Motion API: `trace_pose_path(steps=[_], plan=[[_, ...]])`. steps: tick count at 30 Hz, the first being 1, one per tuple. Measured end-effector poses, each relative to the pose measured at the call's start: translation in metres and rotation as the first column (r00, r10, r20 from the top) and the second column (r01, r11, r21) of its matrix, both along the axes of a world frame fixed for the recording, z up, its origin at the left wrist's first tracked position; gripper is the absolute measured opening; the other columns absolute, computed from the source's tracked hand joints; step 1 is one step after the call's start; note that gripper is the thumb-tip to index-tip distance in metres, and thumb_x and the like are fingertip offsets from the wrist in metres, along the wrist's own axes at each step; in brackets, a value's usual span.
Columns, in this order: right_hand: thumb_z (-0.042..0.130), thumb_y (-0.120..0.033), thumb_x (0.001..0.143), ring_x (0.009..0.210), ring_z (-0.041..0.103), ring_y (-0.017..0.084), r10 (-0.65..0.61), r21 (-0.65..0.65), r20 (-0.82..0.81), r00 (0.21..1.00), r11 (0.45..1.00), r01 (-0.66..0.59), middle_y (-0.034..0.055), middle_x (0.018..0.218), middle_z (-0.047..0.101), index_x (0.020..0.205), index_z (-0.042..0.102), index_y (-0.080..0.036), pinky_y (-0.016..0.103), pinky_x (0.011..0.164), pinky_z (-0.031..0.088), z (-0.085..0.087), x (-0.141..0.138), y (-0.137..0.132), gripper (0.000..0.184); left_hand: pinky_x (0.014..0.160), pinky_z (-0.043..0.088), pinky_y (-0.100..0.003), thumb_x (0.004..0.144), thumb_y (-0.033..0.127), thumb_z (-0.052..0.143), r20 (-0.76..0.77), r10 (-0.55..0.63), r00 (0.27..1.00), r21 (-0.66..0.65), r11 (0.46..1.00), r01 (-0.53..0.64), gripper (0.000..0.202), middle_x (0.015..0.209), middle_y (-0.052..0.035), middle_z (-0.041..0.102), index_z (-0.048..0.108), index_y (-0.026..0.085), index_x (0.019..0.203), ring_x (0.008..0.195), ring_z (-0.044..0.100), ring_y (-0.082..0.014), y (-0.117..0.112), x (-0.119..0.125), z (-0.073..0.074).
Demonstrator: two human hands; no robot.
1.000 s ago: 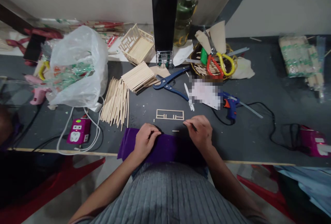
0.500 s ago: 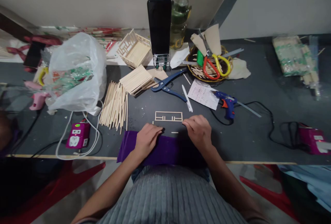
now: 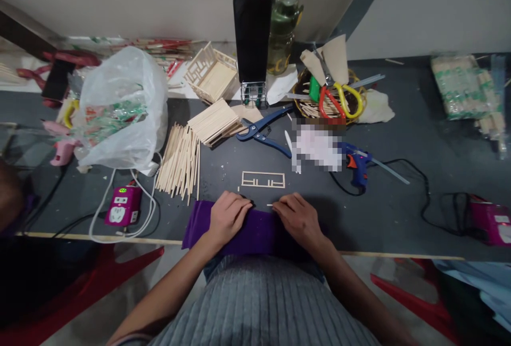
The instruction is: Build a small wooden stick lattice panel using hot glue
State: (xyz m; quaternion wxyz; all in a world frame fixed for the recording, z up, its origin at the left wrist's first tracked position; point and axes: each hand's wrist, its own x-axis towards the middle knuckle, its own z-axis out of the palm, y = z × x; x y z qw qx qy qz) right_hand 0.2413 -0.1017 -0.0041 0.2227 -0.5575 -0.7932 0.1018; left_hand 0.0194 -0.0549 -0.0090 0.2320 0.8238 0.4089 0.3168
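Observation:
My left hand [image 3: 229, 217] rests at the edge of a purple cloth [image 3: 257, 229], thumb and fingers pressed together. Whatever may be between its fingertips is too small to make out. My right hand [image 3: 297, 218] is closed at the fingertips on a short wooden stick [image 3: 270, 205], whose left end sticks out toward my left hand. Just beyond both hands a small rectangular stick frame [image 3: 263, 172], with short inner pieces along its near side, lies flat on the dark table. A tiny stick offcut [image 3: 238, 189] lies by the frame's near left corner.
Left of the frame are loose sticks [image 3: 179, 162], a stack of stick panels [image 3: 213, 122] and a plastic bag [image 3: 123, 106]. Behind lie blue cutters [image 3: 261, 134], a phone [image 3: 253, 37] on a stand and a basket [image 3: 297, 98]. A blue glue gun [image 3: 359, 167] lies right.
My right hand has moved left and nearer me, from the frame's near right corner to the short stick. My left hand has stayed almost in place. The view has shifted slightly.

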Motion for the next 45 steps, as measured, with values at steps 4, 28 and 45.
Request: trace_pose_path(steps=[4,28,45], plan=[[0.053,-0.019,0.097,0.074,0.051,0.017,0.010,-0.004,0.036,0.999,1.000,-0.010,0.0041,0.077,0.062,0.082,0.069,-0.022,0.032,0.068,0.042,-0.004,-0.001,0.003,0.022,0.070,0.046,-0.029,0.093,0.018,0.056,-0.025,-0.015,1.000,0.029,0.999,0.016,0.011,0.081,-0.0050,0.067,0.067,0.018,0.095,0.076,0.057,-0.0156,-0.001,0.000,-0.002],[0.048,-0.023,0.098,0.075,0.048,0.020,-0.043,0.006,0.085,0.995,0.999,0.043,0.0052,0.075,0.057,0.088,0.068,-0.022,0.035,0.072,0.040,-0.004,-0.015,0.058,0.023,0.067,0.043,-0.035,0.100,0.029,0.043,-0.510,-0.094,0.855,0.036,0.991,0.131,0.042,0.080,-0.0059,0.058,0.049,0.011,0.136,0.075,0.052,-0.0223,0.003,0.016,-0.008],[0.059,-0.014,0.091,0.072,0.055,0.017,-0.219,0.124,-0.123,0.968,0.964,0.234,0.0054,0.078,0.063,0.100,0.071,-0.017,0.032,0.073,0.047,-0.007,0.013,0.029,0.016,0.063,0.041,-0.034,0.100,0.035,0.042,-0.603,-0.059,0.796,0.061,0.991,0.119,0.043,0.078,-0.0047,0.057,0.051,0.014,0.137,0.074,0.051,-0.0214,0.006,0.027,-0.005]])
